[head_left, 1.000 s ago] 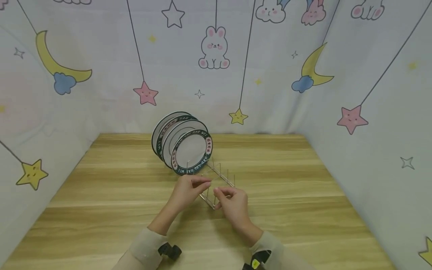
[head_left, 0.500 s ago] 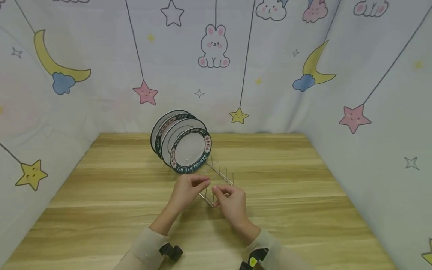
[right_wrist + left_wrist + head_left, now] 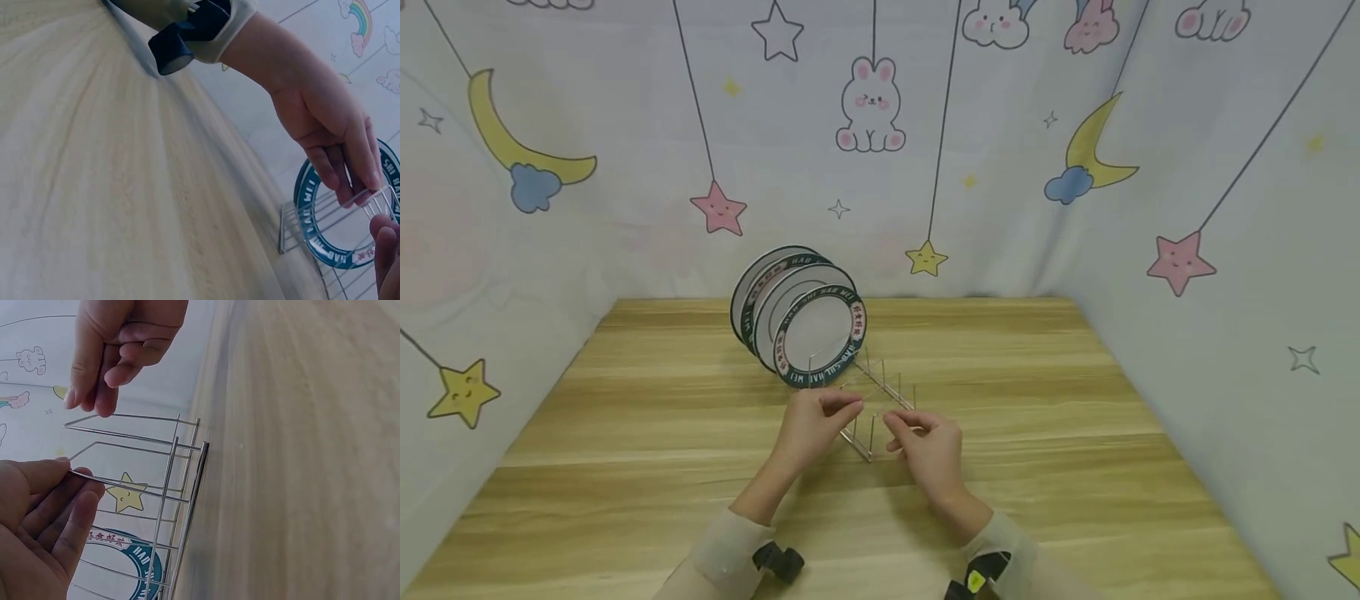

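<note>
A metal wire dish rack stands on the wooden table, several thin upright loops rising from its base. My left hand pinches the top of one loop between thumb and fingers, seen closely in the left wrist view. Beside the rack's near end, my right hand holds nothing; in the left wrist view its loosely bent fingers sit just off the top of the end loop. Several round plates with dark green, lettered rims stand on edge in the rack's far part, one behind another.
The wood-grain table reaches back to a white curtain printed with bunnies, moons and stars. This cloth encloses the left, back and right sides. Each wrist carries a black camera.
My right hand has let go of the near end loop and shifted slightly to the right. My left hand keeps its pinch; rack and plates stay in place.
</note>
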The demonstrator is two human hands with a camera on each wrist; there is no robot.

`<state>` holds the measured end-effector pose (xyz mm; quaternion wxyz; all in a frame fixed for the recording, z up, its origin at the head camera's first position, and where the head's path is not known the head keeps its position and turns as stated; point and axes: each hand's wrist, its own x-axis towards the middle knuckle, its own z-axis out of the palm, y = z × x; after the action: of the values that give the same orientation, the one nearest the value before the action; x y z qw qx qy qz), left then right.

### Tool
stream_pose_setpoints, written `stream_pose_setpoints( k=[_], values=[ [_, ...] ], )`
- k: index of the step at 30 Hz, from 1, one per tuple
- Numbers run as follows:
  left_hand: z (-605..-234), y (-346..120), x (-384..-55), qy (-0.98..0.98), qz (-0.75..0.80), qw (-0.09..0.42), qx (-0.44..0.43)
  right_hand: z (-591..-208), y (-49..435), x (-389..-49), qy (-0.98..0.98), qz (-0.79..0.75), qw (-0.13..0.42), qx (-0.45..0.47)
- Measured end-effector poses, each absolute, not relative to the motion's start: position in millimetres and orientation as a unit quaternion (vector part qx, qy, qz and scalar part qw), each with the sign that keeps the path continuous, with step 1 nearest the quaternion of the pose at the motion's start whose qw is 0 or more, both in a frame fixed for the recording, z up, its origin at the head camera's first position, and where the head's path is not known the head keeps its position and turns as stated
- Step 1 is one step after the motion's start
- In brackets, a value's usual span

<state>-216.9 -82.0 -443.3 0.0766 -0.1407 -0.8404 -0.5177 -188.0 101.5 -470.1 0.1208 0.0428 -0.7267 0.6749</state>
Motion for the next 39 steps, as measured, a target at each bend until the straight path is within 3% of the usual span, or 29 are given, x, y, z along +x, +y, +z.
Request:
stream_pose_setpoints(
  k=[5,8,16,24,31,39],
  values=[
    [-442.6,-82.4,-216.2,-0.839,-0.522,0.073,-0.135,-467.4,125.0,-201.8,-0.734,0.646,0.207,0.025],
    [-442.4,-82.1,-216.0,-0.838,-0.524,0.072,-0.134,-464.8,136.2,-209.9,-0.748,0.624,0.223,0.031],
    [-443.6,-83.3,-216.1,-0.836,-0.526,0.073,-0.138,-464.5,138.6,-220.6,-0.785,0.599,0.135,0.081],
    [-443.5,-83.9,-215.9,-0.829,-0.539,0.07,-0.131,-470.4,136.4,-225.7,-0.788,0.592,0.146,0.082],
    [-444.5,-86.0,-215.6,-0.83,-0.536,0.074,-0.136,-444.5,129.4,-211.0,-0.794,0.586,0.14,0.084],
    [-444.7,-87.8,-215.9,-0.816,-0.559,0.05,-0.137,-462.1,133.8,-222.6,-0.794,0.592,0.124,0.06]
  ],
)
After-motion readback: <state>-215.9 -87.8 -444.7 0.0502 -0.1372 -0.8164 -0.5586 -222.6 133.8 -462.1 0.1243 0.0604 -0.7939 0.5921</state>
